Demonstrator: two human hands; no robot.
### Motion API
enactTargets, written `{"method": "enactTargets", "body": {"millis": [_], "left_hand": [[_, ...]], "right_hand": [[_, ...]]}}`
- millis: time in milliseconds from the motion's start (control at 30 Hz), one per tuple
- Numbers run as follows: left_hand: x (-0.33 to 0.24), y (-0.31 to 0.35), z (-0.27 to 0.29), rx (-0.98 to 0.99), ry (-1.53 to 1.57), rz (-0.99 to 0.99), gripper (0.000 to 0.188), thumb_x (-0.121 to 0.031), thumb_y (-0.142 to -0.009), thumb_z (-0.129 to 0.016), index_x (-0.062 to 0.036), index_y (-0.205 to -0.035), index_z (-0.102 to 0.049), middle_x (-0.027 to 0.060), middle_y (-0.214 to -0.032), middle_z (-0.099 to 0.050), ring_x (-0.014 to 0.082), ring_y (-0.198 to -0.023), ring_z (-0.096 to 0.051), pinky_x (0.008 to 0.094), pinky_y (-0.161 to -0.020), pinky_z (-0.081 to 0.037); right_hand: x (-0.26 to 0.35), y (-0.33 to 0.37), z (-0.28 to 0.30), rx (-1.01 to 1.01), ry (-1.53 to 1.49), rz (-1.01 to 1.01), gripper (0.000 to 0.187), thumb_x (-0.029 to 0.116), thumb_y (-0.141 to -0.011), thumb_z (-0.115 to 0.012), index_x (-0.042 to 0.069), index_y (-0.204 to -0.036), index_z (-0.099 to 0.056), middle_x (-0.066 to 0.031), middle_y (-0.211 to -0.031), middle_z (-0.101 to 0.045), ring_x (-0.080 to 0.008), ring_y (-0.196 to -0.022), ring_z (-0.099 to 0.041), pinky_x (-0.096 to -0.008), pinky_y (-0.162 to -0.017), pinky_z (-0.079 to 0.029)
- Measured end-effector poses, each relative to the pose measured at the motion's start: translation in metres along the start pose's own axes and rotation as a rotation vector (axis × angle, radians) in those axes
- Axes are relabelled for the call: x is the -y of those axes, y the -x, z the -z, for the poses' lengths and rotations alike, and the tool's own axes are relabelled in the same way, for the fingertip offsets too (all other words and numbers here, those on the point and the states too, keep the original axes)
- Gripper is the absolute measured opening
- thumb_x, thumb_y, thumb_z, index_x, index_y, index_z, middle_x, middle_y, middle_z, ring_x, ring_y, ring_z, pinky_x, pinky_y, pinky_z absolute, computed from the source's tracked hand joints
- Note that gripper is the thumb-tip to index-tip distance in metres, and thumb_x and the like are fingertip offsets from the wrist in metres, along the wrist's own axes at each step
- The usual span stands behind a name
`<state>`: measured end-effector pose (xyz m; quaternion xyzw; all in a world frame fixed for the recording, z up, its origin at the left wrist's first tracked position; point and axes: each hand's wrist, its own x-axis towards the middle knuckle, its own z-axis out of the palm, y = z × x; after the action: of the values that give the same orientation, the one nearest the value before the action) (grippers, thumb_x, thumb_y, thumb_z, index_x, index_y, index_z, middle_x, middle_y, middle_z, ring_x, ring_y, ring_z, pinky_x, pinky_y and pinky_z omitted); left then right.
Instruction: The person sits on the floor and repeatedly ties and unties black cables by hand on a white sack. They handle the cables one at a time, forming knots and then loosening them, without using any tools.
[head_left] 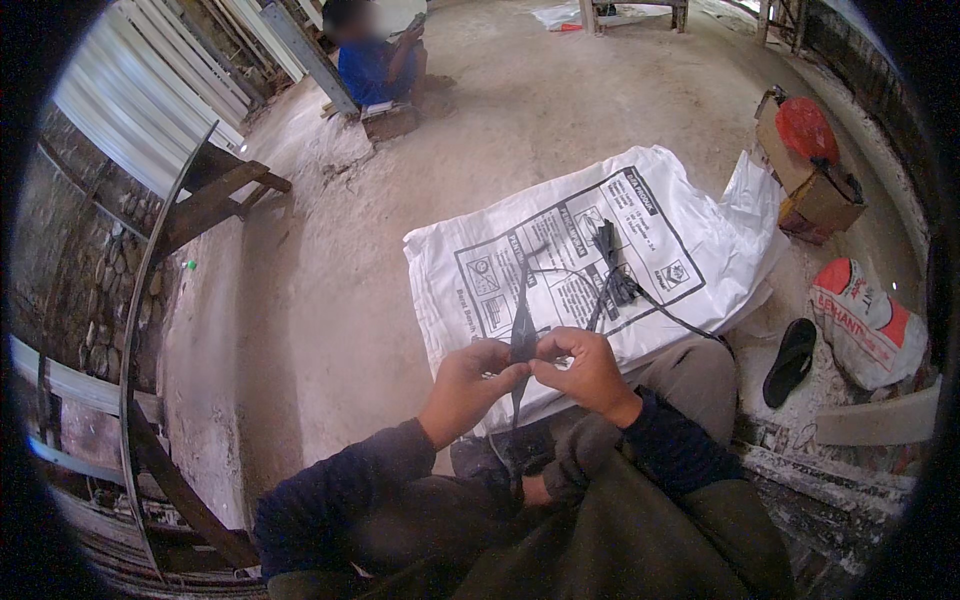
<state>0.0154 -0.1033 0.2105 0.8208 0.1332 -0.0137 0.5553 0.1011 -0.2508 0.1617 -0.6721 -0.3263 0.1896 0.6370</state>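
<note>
Both my hands meet above the near edge of a white printed sack (pixel 560 210). A thin, flat black strip (pixel 522 320) is pinched between the thumb and fingers of my left hand (pixel 468 385). My right hand (pixel 592 375) grips the same strip just beside it, the thumbs almost touching. From there the strip runs up across the sack and hangs down toward my lap. Beyond my right hand, a tangled bundle of black strips (pixel 622 288) lies on the sack, one strand trailing right toward my knee. Whether the strip is folded or knotted at my fingertips is hidden.
On the right are a black sandal (pixel 790 362), a red-and-white sack (pixel 872 322) and a cardboard box (pixel 822 205) with a red plastic bag (pixel 806 130). A wooden frame (pixel 205 195) stands left. A person in blue (pixel 372 72) sits far off beside a post (pixel 310 58).
</note>
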Motion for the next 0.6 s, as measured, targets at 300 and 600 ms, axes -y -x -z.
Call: {"method": "enactTargets", "body": {"millis": [300, 600], "left_hand": [[0.011, -0.004, 0.002, 0.033, -0.079, -0.148, 0.018, -0.01, -0.075, -0.061, 0.0034, -0.086, -0.057, 0.0099, -0.083, -0.053, 0.0172, -0.08, -0.052, 0.0273, -0.07, -0.041], [0.016, -0.006, 0.002, 0.093, -0.004, -0.155, 0.017, -0.01, -0.075, -0.06, 0.0019, -0.086, -0.058, 0.0092, -0.088, -0.053, 0.0186, -0.085, -0.051, 0.0291, -0.076, -0.039]], "right_hand": [[0.002, 0.003, -0.006, -0.029, 0.073, 0.029, 0.013, 0.005, -0.068, -0.063, -0.003, -0.074, -0.056, -0.0086, -0.071, -0.057, -0.014, -0.067, -0.056, -0.0264, -0.062, -0.044], [0.001, 0.004, -0.007, -0.033, 0.121, 0.034, 0.015, 0.007, -0.067, -0.064, -0.003, -0.073, -0.054, -0.0088, -0.07, -0.056, -0.0143, -0.065, -0.055, -0.0267, -0.059, -0.043]]}}
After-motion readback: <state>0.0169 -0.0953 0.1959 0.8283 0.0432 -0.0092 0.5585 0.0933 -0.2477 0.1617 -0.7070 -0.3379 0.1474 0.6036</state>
